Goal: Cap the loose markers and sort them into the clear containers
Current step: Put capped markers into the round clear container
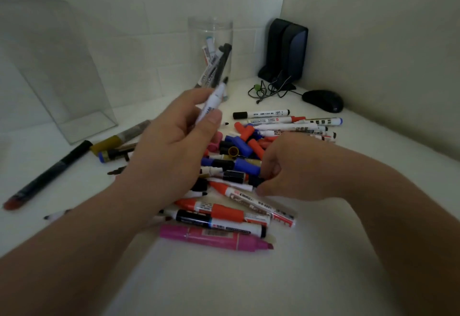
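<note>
White bench (pixel 224 278) in a white-walled corner carries the marker pile (pixel 239 164), with a clear jar (pixel 211 42) behind it. Left hand (pixel 169 146) pinches an uncapped white marker (pixel 210 104) above the pile; right hand (pixel 293 166) pinches a black cap (pixel 256 181) within it.

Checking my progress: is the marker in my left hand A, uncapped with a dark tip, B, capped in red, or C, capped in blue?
A: the white marker held up by the left hand ends in a bare dark tip, with no cap on it.
</note>
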### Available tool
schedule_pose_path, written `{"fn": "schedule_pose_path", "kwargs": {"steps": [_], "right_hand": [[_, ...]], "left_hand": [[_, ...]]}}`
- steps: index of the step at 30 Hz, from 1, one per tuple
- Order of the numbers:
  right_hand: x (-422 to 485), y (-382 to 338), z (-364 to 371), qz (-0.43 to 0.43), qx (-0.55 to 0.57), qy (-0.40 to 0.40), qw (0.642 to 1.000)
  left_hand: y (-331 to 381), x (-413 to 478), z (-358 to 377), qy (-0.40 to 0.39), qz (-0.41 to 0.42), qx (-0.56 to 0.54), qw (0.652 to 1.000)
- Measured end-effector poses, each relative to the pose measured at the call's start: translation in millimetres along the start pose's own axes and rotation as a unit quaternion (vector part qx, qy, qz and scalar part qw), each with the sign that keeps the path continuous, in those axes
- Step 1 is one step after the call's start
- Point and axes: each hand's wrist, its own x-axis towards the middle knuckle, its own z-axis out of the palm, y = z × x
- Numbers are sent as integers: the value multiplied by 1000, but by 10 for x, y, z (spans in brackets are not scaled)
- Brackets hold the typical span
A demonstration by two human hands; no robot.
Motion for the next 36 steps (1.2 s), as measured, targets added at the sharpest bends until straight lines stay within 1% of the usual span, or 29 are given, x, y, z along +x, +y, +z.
{"fn": "schedule_pose_path", "kwargs": {"steps": [3,5,6,8,9,11,12,13,16,18,20,23,29,31,36], "right_hand": [[19,-32,34,-4,-6,3,1000],[-14,-10,-13,-6,20,8,1000],[-45,13,-59,-10,42,25,999],[-94,89,-155,-32,107,85,990],[-119,122,-193,-49,175,107,978],[-168,153,-222,-103,334,105,931],[-180,164,-216,-133,381,106,909],[-191,174,-201,-157,400,117,896],[-189,193,-185,-189,370,192,889],[-198,202,-199,-196,371,224,879],[-209,200,-197,-199,381,219,876],[-207,171,-174,-202,371,188,887],[-192,173,-165,-208,381,183,882],[-173,193,-157,-208,394,178,877],[-98,252,-120,-222,450,171,848]], "left_hand": [[-22,-11,0,-13,19,51,998],[-23,-13,-17,-21,34,78,996],[-21,-14,-26,-29,40,89,995],[7,-14,-40,-45,51,110,992],[23,-16,-44,-49,61,118,990],[20,-24,-53,-48,85,122,988],[3,-24,-59,-45,93,121,987],[-13,-26,-63,-42,101,121,987],[-52,-19,-77,-32,111,129,985],[-63,-14,-82,-25,119,134,983],[-63,-12,-87,-24,126,140,982],[-50,-12,-84,-29,135,150,979],[-54,-17,-73,-28,140,151,978],[-50,-19,-74,-31,143,152,977],[-49,-20,-79,-29,148,155,976]]}}
